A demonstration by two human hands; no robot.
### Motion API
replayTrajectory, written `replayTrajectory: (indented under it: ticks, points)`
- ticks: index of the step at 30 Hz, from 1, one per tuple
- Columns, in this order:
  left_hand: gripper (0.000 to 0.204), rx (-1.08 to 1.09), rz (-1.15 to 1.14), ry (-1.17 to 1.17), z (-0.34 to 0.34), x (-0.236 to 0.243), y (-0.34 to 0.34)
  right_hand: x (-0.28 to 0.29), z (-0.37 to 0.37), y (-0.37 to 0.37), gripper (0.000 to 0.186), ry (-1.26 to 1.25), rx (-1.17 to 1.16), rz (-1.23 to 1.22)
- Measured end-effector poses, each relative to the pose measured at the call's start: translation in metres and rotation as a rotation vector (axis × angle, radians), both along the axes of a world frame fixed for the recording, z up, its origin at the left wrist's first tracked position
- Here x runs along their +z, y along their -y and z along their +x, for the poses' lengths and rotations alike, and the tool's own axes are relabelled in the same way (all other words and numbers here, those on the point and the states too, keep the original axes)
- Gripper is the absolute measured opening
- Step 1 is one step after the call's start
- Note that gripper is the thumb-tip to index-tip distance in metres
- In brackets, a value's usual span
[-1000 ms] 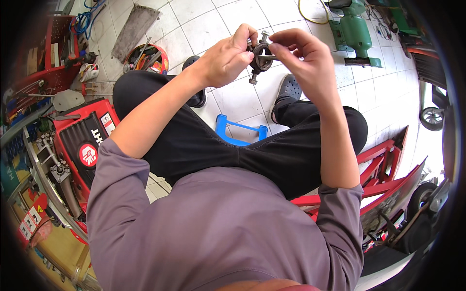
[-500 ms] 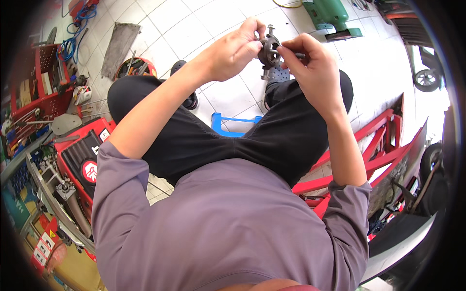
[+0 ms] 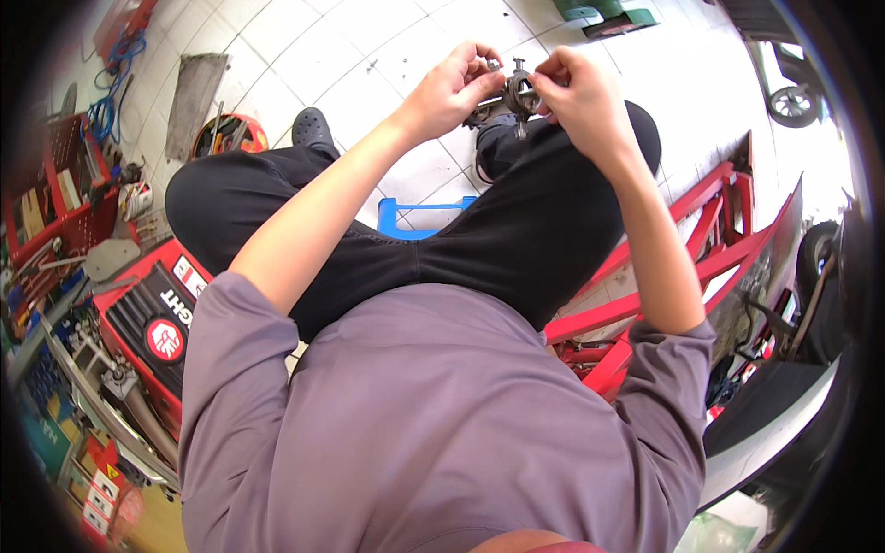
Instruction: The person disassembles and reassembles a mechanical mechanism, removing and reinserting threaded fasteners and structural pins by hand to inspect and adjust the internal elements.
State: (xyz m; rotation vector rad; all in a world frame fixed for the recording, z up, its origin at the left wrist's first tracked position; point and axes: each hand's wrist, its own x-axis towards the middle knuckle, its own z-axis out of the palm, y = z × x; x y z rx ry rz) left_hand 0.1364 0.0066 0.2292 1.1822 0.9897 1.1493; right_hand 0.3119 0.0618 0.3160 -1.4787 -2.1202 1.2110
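Observation:
Above my knees I hold a dark metal ring fitting with protruding bolts (image 3: 517, 88). My left hand (image 3: 447, 97) has its fingers curled at the fitting's left side, thumb and fingertips closed on it. My right hand (image 3: 581, 101) grips the right side of the ring with thumb and bent fingers, partly hiding a short bar across it. A bolt head sticks up from the top of the ring, and another points down below it.
A blue plastic frame (image 3: 415, 230) lies between my legs. A tool bucket (image 3: 241, 129), grey board (image 3: 194, 88) and red tool case (image 3: 152, 327) are at left. Red steel beams (image 3: 682, 267) and a wheel (image 3: 792, 107) are at right, a green machine (image 3: 608, 18) ahead.
My view has shifted, so the surroundings sit higher and further left. The fitting has turned slightly and moved right in the picture, with both hands still on it.

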Motion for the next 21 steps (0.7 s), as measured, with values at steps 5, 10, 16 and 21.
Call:
replayTrajectory:
  ticks: [5, 10, 16, 21]
  points:
    - [0.021, 0.256, -0.213, 0.069, -0.015, -0.091, -0.003, -0.073, -0.053, -0.04, 0.017, 0.269, 0.152, -0.074]
    - [0.023, 0.363, -0.279, -0.009, -0.032, -0.181, -0.001, -0.184, -0.081, -0.038, 0.022, 0.397, 0.204, -0.037]
    - [0.025, 0.4, -0.442, -0.061, -0.037, -0.245, 0.0, -0.251, -0.1, -0.024, 0.021, 0.506, 0.187, 0.046]
    - [0.027, 0.486, -0.54, 0.093, -0.022, -0.275, 0.011, -0.278, -0.1, -0.017, 0.019, 0.5, 0.146, 0.033]
